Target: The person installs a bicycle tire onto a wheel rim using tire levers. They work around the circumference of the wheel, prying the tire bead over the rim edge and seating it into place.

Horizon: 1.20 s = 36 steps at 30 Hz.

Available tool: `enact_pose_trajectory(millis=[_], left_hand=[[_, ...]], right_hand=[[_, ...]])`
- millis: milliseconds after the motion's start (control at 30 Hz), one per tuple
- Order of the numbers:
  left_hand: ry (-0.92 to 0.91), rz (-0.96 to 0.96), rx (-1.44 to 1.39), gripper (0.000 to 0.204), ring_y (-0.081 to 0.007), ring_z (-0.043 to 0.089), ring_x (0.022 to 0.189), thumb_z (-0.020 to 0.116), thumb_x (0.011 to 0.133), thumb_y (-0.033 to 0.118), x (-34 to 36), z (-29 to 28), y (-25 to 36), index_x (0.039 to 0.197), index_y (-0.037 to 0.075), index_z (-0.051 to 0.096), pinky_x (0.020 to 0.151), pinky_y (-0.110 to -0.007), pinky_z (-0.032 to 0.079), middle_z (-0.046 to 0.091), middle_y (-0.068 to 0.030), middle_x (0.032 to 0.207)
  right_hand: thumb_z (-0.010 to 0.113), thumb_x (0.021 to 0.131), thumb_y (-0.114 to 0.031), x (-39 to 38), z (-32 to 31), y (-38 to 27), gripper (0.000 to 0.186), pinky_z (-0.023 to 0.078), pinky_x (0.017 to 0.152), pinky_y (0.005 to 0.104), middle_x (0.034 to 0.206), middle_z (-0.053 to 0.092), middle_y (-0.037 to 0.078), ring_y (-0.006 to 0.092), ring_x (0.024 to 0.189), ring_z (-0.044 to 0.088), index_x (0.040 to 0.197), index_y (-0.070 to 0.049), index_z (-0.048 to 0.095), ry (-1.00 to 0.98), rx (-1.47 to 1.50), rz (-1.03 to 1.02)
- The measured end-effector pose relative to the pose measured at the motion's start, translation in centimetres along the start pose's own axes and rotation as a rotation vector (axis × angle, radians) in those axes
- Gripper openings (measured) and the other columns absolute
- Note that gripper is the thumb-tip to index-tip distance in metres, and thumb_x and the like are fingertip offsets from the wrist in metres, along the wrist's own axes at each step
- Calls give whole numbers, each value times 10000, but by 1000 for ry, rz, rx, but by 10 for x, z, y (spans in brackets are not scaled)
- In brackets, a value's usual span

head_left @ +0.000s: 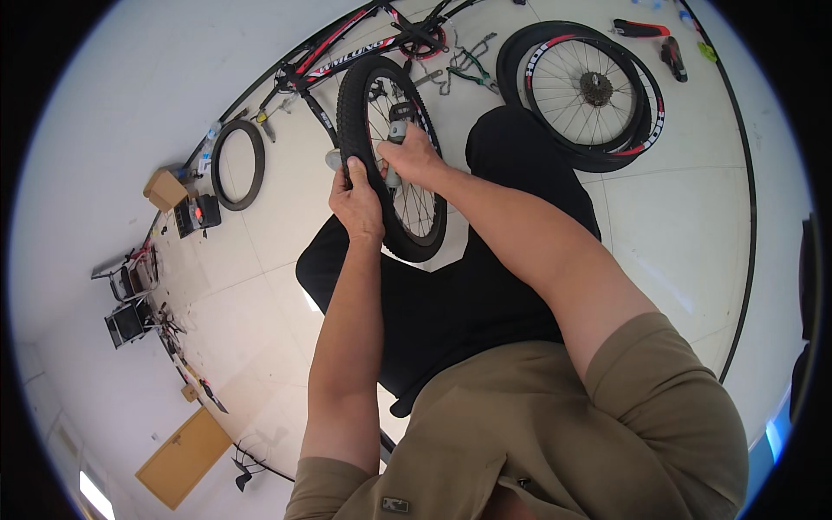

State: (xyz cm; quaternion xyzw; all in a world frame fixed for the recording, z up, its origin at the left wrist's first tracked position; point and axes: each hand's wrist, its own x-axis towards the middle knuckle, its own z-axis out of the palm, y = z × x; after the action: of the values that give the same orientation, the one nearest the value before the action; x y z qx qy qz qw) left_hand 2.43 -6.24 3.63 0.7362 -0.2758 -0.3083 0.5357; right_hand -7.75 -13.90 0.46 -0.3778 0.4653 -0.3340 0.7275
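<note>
A bicycle wheel with a black knobby tyre (354, 130) stands upright between my knees, its spokes facing right. My left hand (357, 204) is closed on the near left side of the tyre, the thumb lying along the tread. At the spokes, my right hand (413, 158) is wrapped round a grey cylindrical tool (398, 131) with a black loop-shaped end. Its grey lower part shows below my fingers; its exact kind I cannot make out. A pale round piece (334, 159) sticks out beside the tyre, left of my left hand; what it belongs to is hidden.
A black and red bicycle frame (355, 54) lies beyond the wheel. Two stacked wheels with tyres (555, 143) lie at the far right, near a black and red saddle (640, 29). Green-handled pliers (472, 62), a loose tyre (218, 165) and a cardboard box (165, 189) are also around.
</note>
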Motion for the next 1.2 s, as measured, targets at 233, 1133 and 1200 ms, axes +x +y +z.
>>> enact_pose_trajectory(millis=[233,1133,1200], left_hand=[[12,-90,-101,379,-100,598,769,620,1024,316,-11,-1,5,1109,-50,674,708,-255,499,681,-48,898],[0,-23,-51,628,-182,666,1024,761,886,173,-58,-35,-37,1407,-61,500,916,-301,517,698,-154,1165],[-18,-65,-143,590,-165,662,989,750,905,139,-56,-34,-33,1406,-54,503,895,-292,523,694,-117,1147]], right_hand=[[636,815,-104,-11,-1,6,277,553,569,388,794,670,143,243,638,699,1033,43,547,-47,-26,-70],[792,802,-234,-32,-33,19,611,485,545,331,886,665,108,149,683,617,1296,27,544,-9,-492,84],[790,811,-235,-32,-37,26,555,494,552,328,871,657,97,145,673,612,1244,27,563,53,-454,41]])
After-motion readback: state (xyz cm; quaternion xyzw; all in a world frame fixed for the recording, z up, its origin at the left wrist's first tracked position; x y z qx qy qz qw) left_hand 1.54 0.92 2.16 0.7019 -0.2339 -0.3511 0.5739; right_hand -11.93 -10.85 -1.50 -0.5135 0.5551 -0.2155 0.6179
